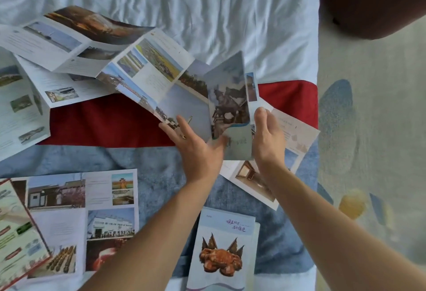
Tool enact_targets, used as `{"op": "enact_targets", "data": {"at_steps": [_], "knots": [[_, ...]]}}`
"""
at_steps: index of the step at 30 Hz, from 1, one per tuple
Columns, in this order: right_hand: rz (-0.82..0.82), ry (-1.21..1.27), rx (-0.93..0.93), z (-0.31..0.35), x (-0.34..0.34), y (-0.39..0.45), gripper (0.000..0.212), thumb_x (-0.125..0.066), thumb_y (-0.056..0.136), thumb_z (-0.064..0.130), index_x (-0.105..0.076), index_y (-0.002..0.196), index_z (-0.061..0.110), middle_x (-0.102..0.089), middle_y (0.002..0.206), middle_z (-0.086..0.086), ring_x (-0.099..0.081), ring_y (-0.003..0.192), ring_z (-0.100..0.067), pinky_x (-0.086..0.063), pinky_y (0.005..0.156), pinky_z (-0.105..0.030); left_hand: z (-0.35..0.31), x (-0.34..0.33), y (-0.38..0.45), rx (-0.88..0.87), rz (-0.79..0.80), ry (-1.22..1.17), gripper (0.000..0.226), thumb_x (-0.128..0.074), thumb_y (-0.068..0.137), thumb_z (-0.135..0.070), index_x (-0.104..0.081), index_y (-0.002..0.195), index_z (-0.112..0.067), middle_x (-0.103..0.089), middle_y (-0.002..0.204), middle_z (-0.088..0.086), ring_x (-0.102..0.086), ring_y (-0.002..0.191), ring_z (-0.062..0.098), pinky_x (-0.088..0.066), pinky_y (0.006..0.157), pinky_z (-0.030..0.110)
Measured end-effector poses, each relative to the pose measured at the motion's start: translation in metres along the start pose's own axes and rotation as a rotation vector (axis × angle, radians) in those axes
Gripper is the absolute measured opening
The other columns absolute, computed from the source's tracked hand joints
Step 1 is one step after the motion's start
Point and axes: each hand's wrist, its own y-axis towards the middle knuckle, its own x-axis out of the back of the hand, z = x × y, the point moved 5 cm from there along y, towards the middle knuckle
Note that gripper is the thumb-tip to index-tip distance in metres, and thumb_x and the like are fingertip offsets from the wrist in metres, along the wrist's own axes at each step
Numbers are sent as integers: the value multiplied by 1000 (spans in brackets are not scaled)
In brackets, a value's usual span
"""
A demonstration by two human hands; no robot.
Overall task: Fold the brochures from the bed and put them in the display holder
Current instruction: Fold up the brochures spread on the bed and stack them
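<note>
Both hands work on one long brochure (161, 76) in the middle of the bed (207, 9). It is a zigzag strip of photo panels: its far left end lies spread on the white sheet, and its right end stands up folded between the hands. The left hand (198, 150) lies flat against the near edge of the strip with its fingers spread, the thumb pressing the lower part of the raised panel. The right hand (268, 136) holds the right edge of that panel, its grip pinching the paper between thumb and fingers.

Under the hands a red band (110, 122) runs across the bed, and nearer lies a blue blanket (156, 166). Other brochures lie around: an open sheet (292, 138) just beneath the right hand, a folded brochure with a crab picture (221, 249) near the bottom, between the forearms, a large open sheet with building photos (80, 217) at the near left, partly under a red-edged leaflet (16, 233), and more open sheets (20, 106) at the far left. To the right of the bed lies a pale patterned carpet (368, 118), and a dark brown object (368, 0) fills the far right corner.
</note>
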Motion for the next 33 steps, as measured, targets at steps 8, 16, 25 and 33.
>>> {"op": "enact_targets", "data": {"at_steps": [8, 16, 25, 33], "knots": [[2, -184, 58, -10, 0, 12, 80, -69, 82, 48, -37, 150, 20, -53, 143, -1, -56, 122, -19, -48, 103, -46, 8, 0, -2, -221, -48, 92, 110, -77, 84, -27, 4, 157, -13, 33, 157, 17, 1, 151, 32, -32, 94, 1], [0, -216, 63, -15, -5, 18, 71, -66, 86, 29, -36, 149, 20, -54, 133, -1, -59, 114, -20, -55, 91, -47, 16, -11, -10, -334, 168, 463, 89, -57, 94, -41, -2, 157, -10, -6, 164, 16, -7, 152, 29, -19, 121, 47], [-33, -202, 73, -17, -4, 11, 66, -63, 88, 22, -38, 149, 21, -59, 123, 6, -62, 105, -16, -56, 89, -45, 1, -8, -11, -288, 105, 414, 80, -63, 89, -36, -23, 153, -10, -46, 143, 12, -40, 131, 30, -32, 104, 46], [-29, -412, 195, -29, 2, -13, 53, -54, 86, 7, -52, 138, 19, -59, 116, -3, -56, 99, -18, -50, 80, -34, 19, 9, -25, -245, 92, 440, 58, -60, 91, -34, -45, 142, -10, -51, 124, 8, -46, 118, 27, -30, 93, 41]]}}
